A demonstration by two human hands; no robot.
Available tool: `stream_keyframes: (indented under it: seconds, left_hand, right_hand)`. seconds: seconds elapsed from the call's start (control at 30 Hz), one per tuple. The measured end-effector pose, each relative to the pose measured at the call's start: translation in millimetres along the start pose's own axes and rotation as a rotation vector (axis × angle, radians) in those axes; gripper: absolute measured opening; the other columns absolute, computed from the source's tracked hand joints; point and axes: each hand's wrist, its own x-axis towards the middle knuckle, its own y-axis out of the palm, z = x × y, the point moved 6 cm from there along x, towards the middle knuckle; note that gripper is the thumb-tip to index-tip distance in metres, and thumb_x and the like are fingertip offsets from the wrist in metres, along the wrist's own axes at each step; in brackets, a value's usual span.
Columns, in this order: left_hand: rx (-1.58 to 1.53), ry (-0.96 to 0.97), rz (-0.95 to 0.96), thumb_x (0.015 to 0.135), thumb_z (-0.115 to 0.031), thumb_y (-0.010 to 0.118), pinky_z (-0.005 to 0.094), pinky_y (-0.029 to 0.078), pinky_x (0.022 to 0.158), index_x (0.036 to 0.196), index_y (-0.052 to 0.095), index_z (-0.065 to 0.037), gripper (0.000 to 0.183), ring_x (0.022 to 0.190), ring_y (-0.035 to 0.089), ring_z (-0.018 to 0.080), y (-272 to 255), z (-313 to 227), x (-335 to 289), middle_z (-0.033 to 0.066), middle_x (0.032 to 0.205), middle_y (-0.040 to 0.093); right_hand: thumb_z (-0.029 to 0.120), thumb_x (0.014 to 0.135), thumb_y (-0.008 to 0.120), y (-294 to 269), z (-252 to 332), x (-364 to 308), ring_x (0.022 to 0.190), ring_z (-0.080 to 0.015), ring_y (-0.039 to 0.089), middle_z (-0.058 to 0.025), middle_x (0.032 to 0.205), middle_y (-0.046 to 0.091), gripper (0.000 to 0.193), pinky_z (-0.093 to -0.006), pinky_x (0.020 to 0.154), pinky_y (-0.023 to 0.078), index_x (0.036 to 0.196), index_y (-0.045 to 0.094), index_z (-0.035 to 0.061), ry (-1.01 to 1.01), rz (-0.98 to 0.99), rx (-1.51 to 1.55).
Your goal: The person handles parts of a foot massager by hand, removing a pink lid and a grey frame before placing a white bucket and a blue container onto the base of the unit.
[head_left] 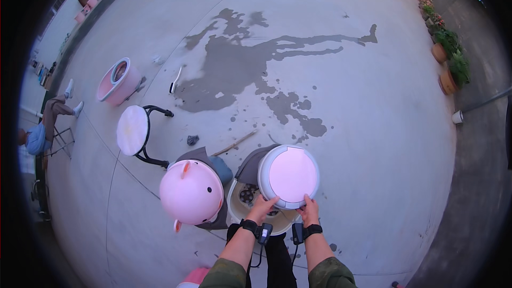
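Both my hands grip the near rim of a round pink-and-white lidded piece [292, 173], with a flat pink top and a pale grey ring around it. My left hand [262, 208] has its thumb on the rim's left side, and my right hand [309, 211] is at the right of it; the fingers underneath are partly hidden. Below the piece stands a cream tub [234, 208] with dark round parts inside, partly covered. To the left is a pink rounded animal-shaped piece [186, 194] with a dark eye and orange bits.
Grey cloth [256, 165] lies behind the tub. A round-seated stool [133, 130] lies tipped over beyond, near a stick [234, 143], a brush [175, 81] and a pink basin [118, 88]. Water wets the concrete. A person [40, 136] sits far left; potted plants [450, 69] line the right.
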Motion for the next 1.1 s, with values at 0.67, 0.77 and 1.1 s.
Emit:
stream_keyframes:
  seconds: [0.67,0.77,1.1]
  left_hand:
    - [-0.111,0.286,0.407,0.081,-0.014,0.056,0.0257,0.044,0.076,0.111,0.042,-0.004,0.035,0.084,0.052,0.0102,27,-93,-204,0.0053,0.098,0.053]
    - [0.028,0.438,0.362,0.081,-0.013,0.055,0.0271,0.043,0.08,0.113,0.041,-0.002,0.036,0.09,0.052,0.0132,-7,-124,-249,0.0076,0.101,0.053]
    - [0.859,0.688,-0.833,0.06,-0.026,0.072,0.039,0.042,0.08,0.121,0.023,0.003,0.084,0.102,0.041,0.0405,-205,-121,-286,0.026,0.12,0.028]
  right_hand:
    - [0.035,0.082,0.049,77,81,-143,0.102,-0.0217,0.05,-0.0089,0.112,0.051,0.046,-0.0352,0.087,0.04,0.113,0.045,0.0016,-0.188,0.28,0.335]
    - [0.035,0.081,0.049,123,75,-170,0.1,-0.022,0.051,-0.0092,0.111,0.052,0.047,-0.0345,0.086,0.042,0.113,0.045,0.0014,-0.16,0.365,0.344]
    - [0.036,0.082,0.041,254,49,-230,0.104,-0.0221,0.049,-0.0088,0.113,0.05,0.047,-0.0352,0.088,0.039,0.113,0.045,0.0019,-0.032,0.591,0.324]
